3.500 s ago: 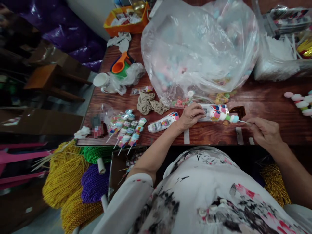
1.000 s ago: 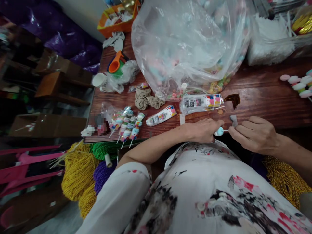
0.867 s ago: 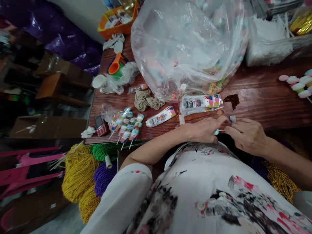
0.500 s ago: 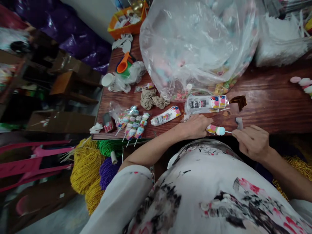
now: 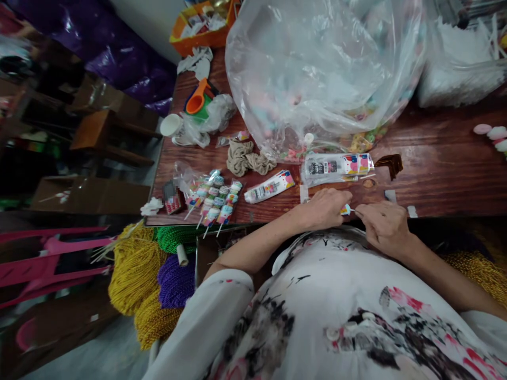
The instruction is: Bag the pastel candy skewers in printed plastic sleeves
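At the table's front edge my left hand [image 5: 325,207] is closed round a candy skewer in a wrapper [image 5: 345,209], mostly hidden by the fingers. Its thin white stick points right, and my right hand [image 5: 382,221] pinches the end of it. Behind my hands lies a stack of printed clear wrappers [image 5: 336,168]. Another few printed wrappers [image 5: 270,187] rest left of my left hand. Several wrapped candy skewers [image 5: 219,200] lie farther left, their sticks toward the front edge.
A large clear bag [image 5: 325,68] covers the back middle of the wooden table [image 5: 447,174]. A beige cloth [image 5: 247,159], a white cup [image 5: 171,125] and an orange scoop [image 5: 197,100] lie left. An orange basket [image 5: 204,38] and a white-filled container [image 5: 455,68] stand behind.
My right hand has moved left, closer to my left hand. The candy between them is now mostly covered by my left hand. A small pale strip at the table edge has come into view.
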The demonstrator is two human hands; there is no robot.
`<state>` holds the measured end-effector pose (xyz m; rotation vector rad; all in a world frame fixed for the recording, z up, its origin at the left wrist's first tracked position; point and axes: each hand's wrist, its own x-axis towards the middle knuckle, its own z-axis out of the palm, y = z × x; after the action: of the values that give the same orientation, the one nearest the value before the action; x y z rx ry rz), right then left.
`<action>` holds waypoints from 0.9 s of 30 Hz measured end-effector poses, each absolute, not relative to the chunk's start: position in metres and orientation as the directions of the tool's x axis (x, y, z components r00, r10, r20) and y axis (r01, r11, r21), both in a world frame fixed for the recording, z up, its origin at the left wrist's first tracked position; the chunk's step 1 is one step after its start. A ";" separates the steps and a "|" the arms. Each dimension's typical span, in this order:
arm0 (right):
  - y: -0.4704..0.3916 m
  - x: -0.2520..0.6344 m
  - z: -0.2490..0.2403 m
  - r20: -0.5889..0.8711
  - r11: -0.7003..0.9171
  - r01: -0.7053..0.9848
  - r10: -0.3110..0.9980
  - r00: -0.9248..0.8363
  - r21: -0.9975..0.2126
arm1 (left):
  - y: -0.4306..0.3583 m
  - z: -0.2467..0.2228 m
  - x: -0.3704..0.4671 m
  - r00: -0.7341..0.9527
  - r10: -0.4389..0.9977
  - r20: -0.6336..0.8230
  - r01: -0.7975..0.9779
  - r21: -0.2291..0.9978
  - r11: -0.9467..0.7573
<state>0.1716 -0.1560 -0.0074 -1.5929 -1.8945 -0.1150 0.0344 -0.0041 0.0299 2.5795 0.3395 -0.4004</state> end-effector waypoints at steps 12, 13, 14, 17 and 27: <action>-0.172 0.193 0.009 0.307 0.094 0.754 0.940 0.147 -0.650 | 0.005 0.025 0.022 0.898 0.431 -0.089 0.437 0.055 -0.898; -0.172 0.192 0.010 0.257 0.060 0.706 0.950 0.176 -0.706 | 0.005 0.023 0.021 0.894 0.442 -0.074 0.446 0.043 -0.894; -0.172 0.191 0.012 0.212 0.030 0.664 0.957 0.196 -0.747 | 0.006 0.022 0.021 0.892 0.447 -0.064 0.450 0.035 -0.892; -0.169 0.190 0.017 0.136 -0.011 0.597 0.970 0.201 -0.802 | 0.006 0.020 0.018 0.909 0.414 -0.057 0.416 0.034 -0.909; -0.151 0.183 0.003 0.234 0.142 0.774 0.972 0.008 -0.617 | -0.017 0.008 0.023 0.951 0.236 -0.199 0.285 0.273 -0.919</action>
<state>0.1831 -0.1511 0.0029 -1.6754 -1.8083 0.4133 0.0230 -0.0166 0.0080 2.8031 0.3836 -0.2340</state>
